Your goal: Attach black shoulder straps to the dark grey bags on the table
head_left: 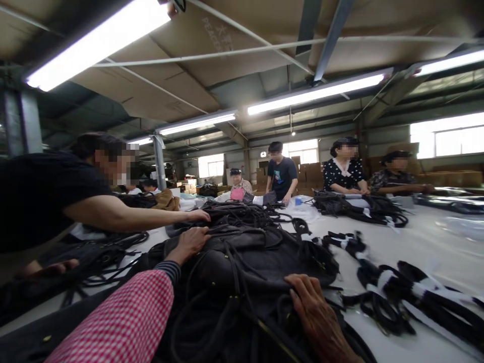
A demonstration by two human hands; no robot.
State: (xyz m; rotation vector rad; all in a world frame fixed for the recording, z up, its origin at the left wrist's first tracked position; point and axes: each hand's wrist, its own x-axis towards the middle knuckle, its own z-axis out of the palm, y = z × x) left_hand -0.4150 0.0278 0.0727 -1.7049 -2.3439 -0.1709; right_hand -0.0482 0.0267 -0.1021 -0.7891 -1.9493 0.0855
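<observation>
A pile of black bags [242, 257] with long straps and small brass-coloured studs lies in front of me. My left hand [191, 244], below a striped cuff and a pink checked sleeve, grips the far left part of the bag. Its fingers are bent and pressed together on the dark material. On the near right side, my right hand [315, 312] is closed over the bag's edge, thumb and fingers on the fabric. Loose straps [234, 282] run across the bag between my hands.
A co-worker in black [56, 186] leans in from the left, one hand [198, 216] on the pile near mine. Bundled black straps with white wraps [389, 287] lie on the white table [416, 242] at right. Several people stand or sit beyond, near another heap of black bags [351, 204].
</observation>
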